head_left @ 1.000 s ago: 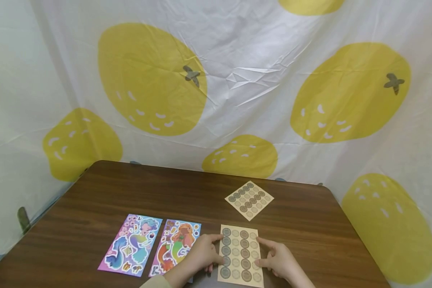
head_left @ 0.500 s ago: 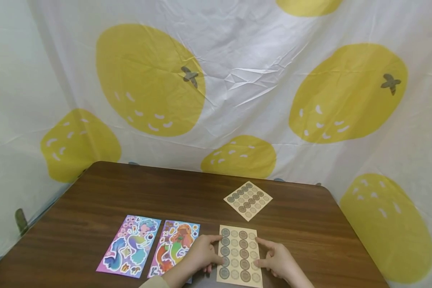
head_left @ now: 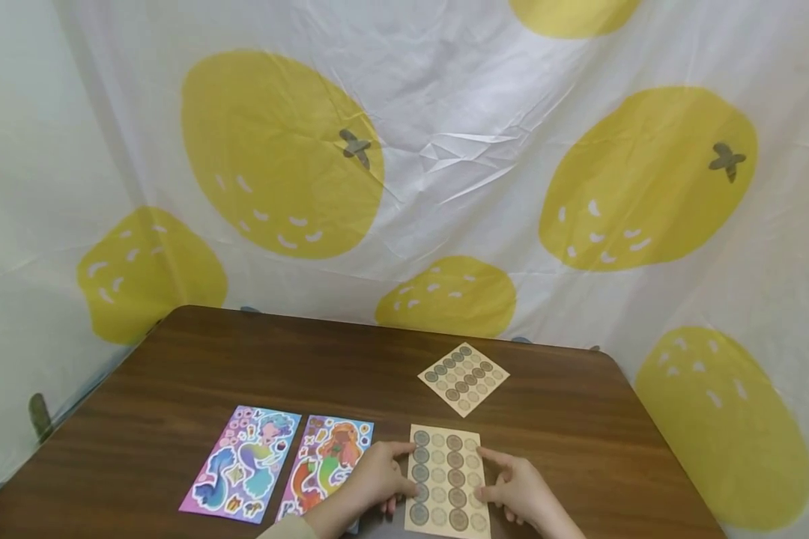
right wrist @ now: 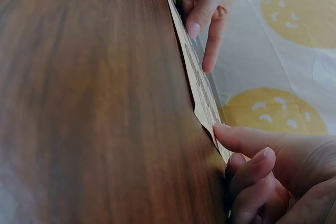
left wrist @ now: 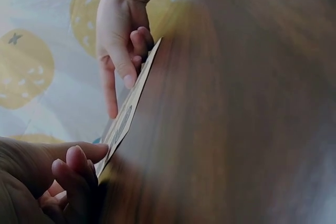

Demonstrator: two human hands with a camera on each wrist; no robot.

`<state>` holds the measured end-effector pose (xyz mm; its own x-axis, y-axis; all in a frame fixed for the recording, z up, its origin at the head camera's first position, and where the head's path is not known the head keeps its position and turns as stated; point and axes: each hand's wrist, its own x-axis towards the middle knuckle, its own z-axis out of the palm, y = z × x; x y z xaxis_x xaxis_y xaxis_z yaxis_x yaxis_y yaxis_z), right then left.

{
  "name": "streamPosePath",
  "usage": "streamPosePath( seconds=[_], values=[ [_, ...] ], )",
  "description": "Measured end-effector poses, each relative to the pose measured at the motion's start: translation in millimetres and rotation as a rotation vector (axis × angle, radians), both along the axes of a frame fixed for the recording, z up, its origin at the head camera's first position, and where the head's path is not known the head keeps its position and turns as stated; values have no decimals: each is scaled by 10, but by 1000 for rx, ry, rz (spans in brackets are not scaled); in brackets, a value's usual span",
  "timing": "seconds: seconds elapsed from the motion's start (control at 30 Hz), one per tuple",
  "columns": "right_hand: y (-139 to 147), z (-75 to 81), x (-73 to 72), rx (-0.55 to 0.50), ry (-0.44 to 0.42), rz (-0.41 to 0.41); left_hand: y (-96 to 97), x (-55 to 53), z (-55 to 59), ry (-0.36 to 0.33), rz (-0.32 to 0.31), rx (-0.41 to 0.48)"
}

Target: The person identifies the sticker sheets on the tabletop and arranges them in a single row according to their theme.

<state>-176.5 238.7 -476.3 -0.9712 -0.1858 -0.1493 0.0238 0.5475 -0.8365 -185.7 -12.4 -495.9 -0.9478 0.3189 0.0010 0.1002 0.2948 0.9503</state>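
Observation:
A beige sheet of round stickers [head_left: 447,480], with darker and paler columns, lies at the table's front. My left hand [head_left: 379,473] rests at its left edge, index finger and thumb extended onto the sheet. On the opposite edge, my right hand [head_left: 520,486] touches it with index finger and thumb in the same way. The other fingers of both hands are curled beside the edges. In the right wrist view, the thumb [right wrist: 247,136] presses the sheet near a corner, and the near edge looks slightly bent. The left thumb [left wrist: 86,151] shows on the sheet in the left wrist view.
Two colourful mermaid sticker sheets lie on the left: a blue-haired one [head_left: 241,464] and an orange-haired one [head_left: 330,457], partly covered by my left forearm. A second beige sticker sheet [head_left: 464,379] lies turned behind. The brown table [head_left: 297,359] meets a fruit-patterned curtain [head_left: 458,90].
Both hands keep their places on the beige sheet, which has not visibly moved on the table. Only the head view has shifted slightly.

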Motion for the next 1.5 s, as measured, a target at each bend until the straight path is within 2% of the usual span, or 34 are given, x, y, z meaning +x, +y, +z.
streamPosePath(
  seconds=[0.17,0.3,0.57,0.83,1.0,1.27,1.5],
  values=[
    [1,16,35,-23,-10,18,-10,20,11,-38,-10,25],
    [11,26,31,-14,15,27,-16,11,46,-66,-21,51],
    [42,49,24,-48,43,9,-4,-18,92,-92,-36,35],
    [57,130,-18,-74,64,-59,-23,-85,210,-42,-40,41],
    [42,164,-70,-88,92,-133,-24,-152,276,2,-38,63],
    [10,195,-170,-112,149,-276,-19,-323,395,28,-25,53],
    [18,230,-232,-169,165,-330,20,-491,448,114,36,37]
  ],
)
